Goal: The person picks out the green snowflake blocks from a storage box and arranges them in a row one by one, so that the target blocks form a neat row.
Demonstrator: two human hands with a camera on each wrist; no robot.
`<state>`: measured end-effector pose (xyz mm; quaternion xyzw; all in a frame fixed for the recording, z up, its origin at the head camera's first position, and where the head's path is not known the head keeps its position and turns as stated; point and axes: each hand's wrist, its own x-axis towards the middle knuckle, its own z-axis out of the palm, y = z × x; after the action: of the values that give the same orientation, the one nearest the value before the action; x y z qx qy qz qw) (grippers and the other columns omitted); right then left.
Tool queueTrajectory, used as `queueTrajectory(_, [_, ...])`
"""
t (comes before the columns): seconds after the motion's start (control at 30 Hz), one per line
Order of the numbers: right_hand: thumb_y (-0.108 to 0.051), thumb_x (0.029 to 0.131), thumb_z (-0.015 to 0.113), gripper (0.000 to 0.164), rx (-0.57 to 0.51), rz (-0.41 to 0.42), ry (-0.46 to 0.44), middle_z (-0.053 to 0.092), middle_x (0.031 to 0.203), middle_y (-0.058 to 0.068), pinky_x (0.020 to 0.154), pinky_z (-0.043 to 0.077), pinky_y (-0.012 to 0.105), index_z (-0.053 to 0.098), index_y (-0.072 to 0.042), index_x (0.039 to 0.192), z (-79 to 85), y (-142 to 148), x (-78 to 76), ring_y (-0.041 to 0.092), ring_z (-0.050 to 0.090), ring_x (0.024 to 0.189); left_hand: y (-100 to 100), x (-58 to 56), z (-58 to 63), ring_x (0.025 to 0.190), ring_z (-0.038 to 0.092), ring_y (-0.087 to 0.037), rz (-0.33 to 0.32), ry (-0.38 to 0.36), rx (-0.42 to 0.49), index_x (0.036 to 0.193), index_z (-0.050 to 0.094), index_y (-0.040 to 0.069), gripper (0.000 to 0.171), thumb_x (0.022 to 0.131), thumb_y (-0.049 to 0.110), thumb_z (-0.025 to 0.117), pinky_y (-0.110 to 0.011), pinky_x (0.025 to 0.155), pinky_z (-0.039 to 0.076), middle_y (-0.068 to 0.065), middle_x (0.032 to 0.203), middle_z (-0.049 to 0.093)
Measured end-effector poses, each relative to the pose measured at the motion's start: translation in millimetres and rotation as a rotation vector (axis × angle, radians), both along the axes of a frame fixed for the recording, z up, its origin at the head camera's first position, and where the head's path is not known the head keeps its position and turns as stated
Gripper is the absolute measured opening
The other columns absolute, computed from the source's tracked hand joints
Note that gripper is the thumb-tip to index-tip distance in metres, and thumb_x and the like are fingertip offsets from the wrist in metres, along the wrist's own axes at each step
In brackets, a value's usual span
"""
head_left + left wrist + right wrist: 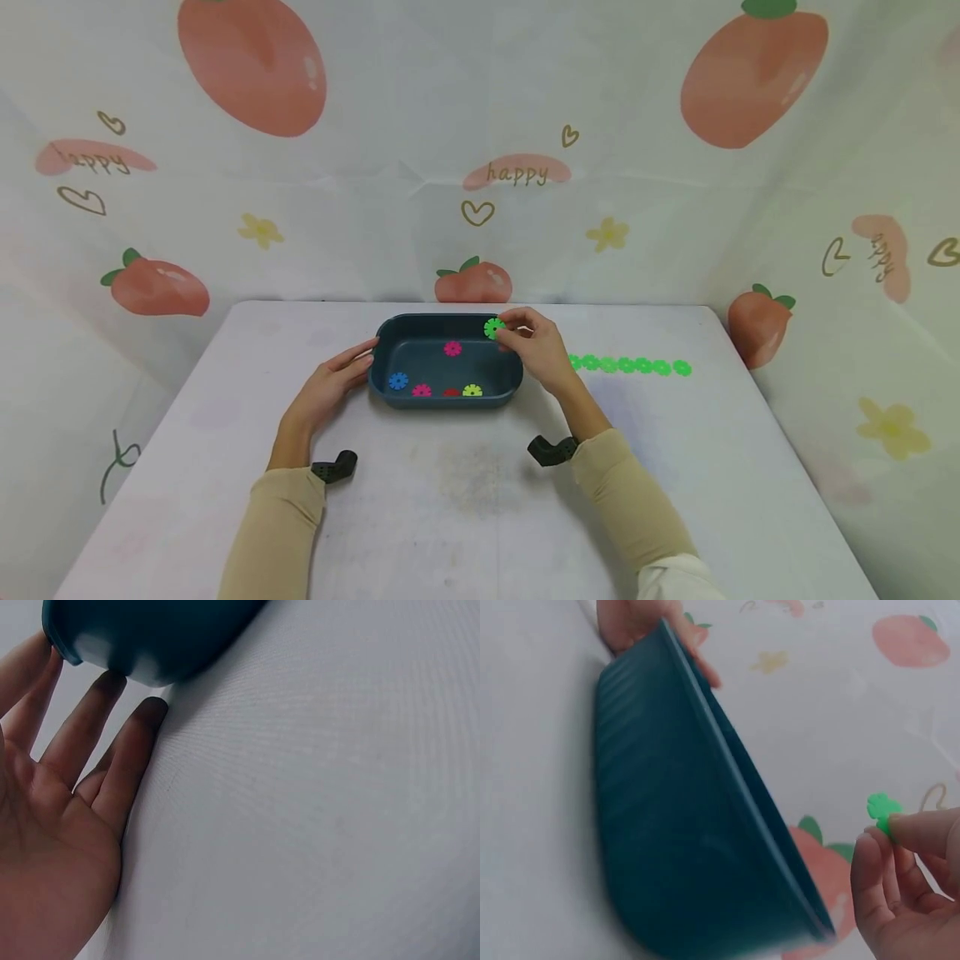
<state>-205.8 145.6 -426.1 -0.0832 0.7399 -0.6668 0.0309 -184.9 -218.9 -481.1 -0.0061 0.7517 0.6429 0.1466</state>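
My right hand [542,348] pinches a green notched disc [493,328] between thumb and fingers, over the right rear corner of a dark teal basin [446,402]. In the right wrist view the same green disc [883,808] shows at the fingertips, beside the basin's rim. My left hand [330,387] rests its outstretched fingers against the basin's left end; the left wrist view shows those fingertips [112,679] right at its wall. Inside the basin lie a blue disc [398,381], two pink discs [452,348], a red one [451,392] and a yellow one [472,390].
A row of several green discs [643,365] lies on the white table [420,517] right of the basin, its left end partly behind my right hand. Behind the table hangs a cloth [360,242] printed with fruit. Each wrist wears a black mount [553,451].
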Motion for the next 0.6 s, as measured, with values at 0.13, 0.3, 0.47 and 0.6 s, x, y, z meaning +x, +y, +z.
queueTrajectory(0.13, [-0.009, 0.096, 0.070, 0.031, 0.019, -0.029, -0.006, 0.061, 0.104, 0.007, 0.080, 0.062, 0.023, 0.064, -0.001, 0.126, -5.3, 11, 2.7, 0.011, 0.069, 0.084, -1, 0.2, -0.3, 0.120, 0.061, 0.007, -0.001, 0.001, 0.002, 0.155, 0.045, 0.026, 0.061, 0.100, 0.046, 0.062, -0.010, 0.099, 0.048, -0.006, 0.160, 0.047])
queueTrajectory(0.3, [-0.012, 0.097, 0.070, 0.035, 0.044, -0.054, -0.008, 0.058, 0.104, 0.008, 0.080, 0.063, 0.025, 0.066, -0.003, 0.130, -11.0, 26, 5.0, 0.011, 0.069, 0.085, -1, 0.0, -0.6, 0.120, 0.061, 0.007, -0.007, -0.005, -0.008, 0.155, 0.045, 0.027, 0.062, 0.100, 0.047, 0.062, -0.009, 0.099, 0.047, -0.006, 0.160, 0.046])
queueTrajectory(0.47, [-0.012, 0.097, 0.070, 0.034, 0.038, -0.067, -0.017, 0.059, 0.100, 0.005, 0.083, 0.064, 0.034, 0.066, 0.000, 0.129, -18.9, 37, 6.1, 0.008, 0.070, 0.086, -1, 0.3, 0.2, 0.121, 0.059, 0.009, -0.004, -0.010, -0.004, 0.155, 0.045, 0.025, 0.061, 0.101, 0.046, 0.061, -0.009, 0.099, 0.046, -0.005, 0.162, 0.044])
queueTrajectory(0.6, [-0.013, 0.097, 0.069, 0.030, 0.020, -0.093, -0.047, 0.060, 0.097, 0.003, 0.083, 0.064, 0.033, 0.067, -0.002, 0.124, -24.5, 46, 7.2, 0.013, 0.072, 0.087, 0, -0.1, 0.3, 0.120, 0.060, 0.008, 0.000, -0.010, 0.009, 0.155, 0.046, 0.024, 0.060, 0.101, 0.044, 0.062, -0.009, 0.099, 0.047, -0.006, 0.161, 0.045])
